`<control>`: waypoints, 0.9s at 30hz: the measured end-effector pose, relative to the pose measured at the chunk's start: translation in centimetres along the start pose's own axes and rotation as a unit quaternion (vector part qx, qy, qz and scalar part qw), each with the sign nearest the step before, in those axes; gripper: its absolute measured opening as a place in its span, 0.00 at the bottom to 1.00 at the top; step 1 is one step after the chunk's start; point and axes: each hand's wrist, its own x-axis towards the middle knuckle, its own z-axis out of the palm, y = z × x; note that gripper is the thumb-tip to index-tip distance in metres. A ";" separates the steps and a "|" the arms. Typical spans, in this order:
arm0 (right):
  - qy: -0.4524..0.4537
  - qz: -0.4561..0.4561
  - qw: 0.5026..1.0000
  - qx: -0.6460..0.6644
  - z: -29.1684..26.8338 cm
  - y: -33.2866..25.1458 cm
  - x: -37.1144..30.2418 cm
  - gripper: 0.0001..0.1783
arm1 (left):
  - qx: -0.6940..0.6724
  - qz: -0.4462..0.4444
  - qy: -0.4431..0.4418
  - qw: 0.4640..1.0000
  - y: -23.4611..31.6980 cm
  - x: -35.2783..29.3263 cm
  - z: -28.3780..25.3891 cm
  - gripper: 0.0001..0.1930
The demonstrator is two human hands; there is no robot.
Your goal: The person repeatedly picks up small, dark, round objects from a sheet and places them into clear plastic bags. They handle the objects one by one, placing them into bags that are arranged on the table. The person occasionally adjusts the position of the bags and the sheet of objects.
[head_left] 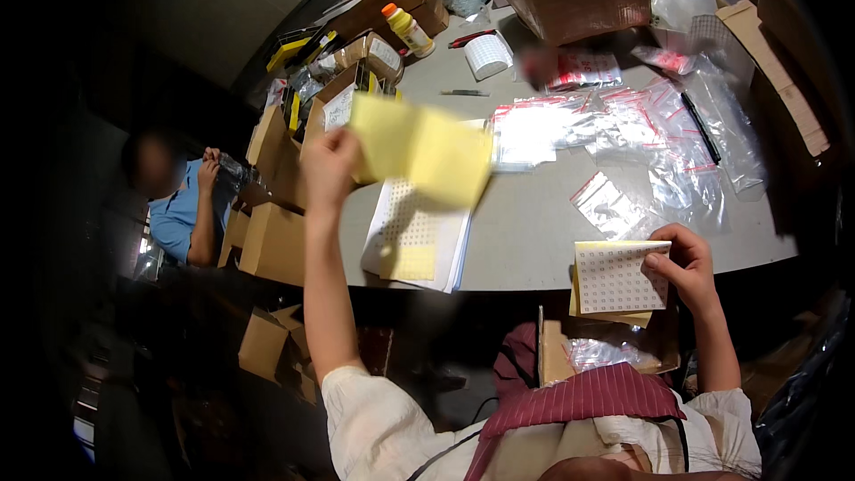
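Note:
My left hand (329, 165) is raised over the table's left part, closed on the left side of a yellow paper sheet (445, 156). The sheet is creased down its middle and a little blurred. Below it lies a stack of papers (452, 254), topped by a label sheet with rows of small printed marks. At the table's near right edge, my right hand (688, 265) pinches a white label sheet (614, 278) by its right side, thumb on top. Yellow paper shows behind and under this sheet.
Clear zip bags (614, 129) with red edges spread across the right, with a black pen (701, 127) on them. A label roll (488, 55), yellow bottle (408, 30) and carton (570, 4) stand farther back. An open box (552, 352) sits at my lap. Another person (183, 214) works at left.

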 end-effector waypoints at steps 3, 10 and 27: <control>0.047 -0.032 0.998 -0.014 0.2 0.3 -0.2 0.11 | 0.153 0.223 0.367 0.890 3.9 6.8 0.4 0.08; 0.047 -0.055 0.993 -0.097 0.9 0.2 -0.3 0.10 | 0.341 0.238 0.005 0.909 -7.3 12.2 15.4 0.07; 0.034 0.012 0.996 0.079 2.7 -1.1 -0.2 0.16 | -0.354 0.054 -0.422 0.833 10.5 -9.0 11.9 0.40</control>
